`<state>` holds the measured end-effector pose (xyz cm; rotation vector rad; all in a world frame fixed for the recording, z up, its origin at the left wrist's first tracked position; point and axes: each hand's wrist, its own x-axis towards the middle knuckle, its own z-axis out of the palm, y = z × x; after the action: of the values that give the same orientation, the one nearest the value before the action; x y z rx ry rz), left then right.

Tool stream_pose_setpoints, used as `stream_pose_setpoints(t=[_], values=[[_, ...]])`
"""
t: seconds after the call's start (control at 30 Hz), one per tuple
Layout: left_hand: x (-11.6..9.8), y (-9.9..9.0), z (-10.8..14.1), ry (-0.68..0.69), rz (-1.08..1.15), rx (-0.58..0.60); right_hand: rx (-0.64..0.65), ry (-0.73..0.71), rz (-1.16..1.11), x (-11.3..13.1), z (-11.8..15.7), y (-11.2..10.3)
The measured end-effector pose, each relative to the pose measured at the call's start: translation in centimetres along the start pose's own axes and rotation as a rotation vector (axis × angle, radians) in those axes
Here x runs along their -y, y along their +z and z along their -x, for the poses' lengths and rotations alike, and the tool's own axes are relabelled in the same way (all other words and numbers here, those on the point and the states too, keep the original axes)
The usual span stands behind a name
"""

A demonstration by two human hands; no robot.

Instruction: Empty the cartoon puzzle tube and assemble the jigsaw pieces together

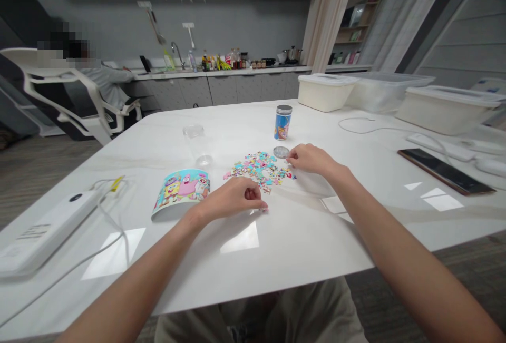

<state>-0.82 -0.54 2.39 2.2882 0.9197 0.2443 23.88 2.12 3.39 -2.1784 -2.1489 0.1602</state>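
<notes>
A loose heap of small colourful jigsaw puzzle pieces (259,166) lies on the white table. In front of the heap, my left hand (237,195) is closed, thumb and finger pinched down at the tabletop on a small pinkish puzzle piece (265,209). My right hand (310,158) is at the heap's right side, fingers pressed together; what is between them is too small to make out. Just left of its fingertips lies a round silver lid (281,152). Behind that stands a blue cartoon-printed can (283,123) with its lid on. A curved cartoon picture sheet (184,191) rests left of my left hand.
A clear plastic jar (195,145) stands beyond the picture sheet. White power strip (51,232) and cables lie at left; a dark phone (445,170) and chargers at right. Storage boxes (326,91) line the far right. Someone sits in a white chair (75,95) at back left.
</notes>
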Motion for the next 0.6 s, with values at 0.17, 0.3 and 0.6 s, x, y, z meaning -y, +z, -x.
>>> stream_pose_setpoints(t=[0.17,0.3,0.6], values=[[0.8,-0.2,-0.1,-0.106,-0.405,-0.227,0.071,0.076,-0.006,-0.4,-0.1,0.1],[1.4,-0.7,0.0,-0.189,-0.503,-0.190,0.134,0.003,-0.079,-0.2,-0.2,0.1],[1.4,-2.2,0.6,-0.366,-0.564,-0.245,0.179,-0.118,-0.176,0.2,-0.1,0.1]])
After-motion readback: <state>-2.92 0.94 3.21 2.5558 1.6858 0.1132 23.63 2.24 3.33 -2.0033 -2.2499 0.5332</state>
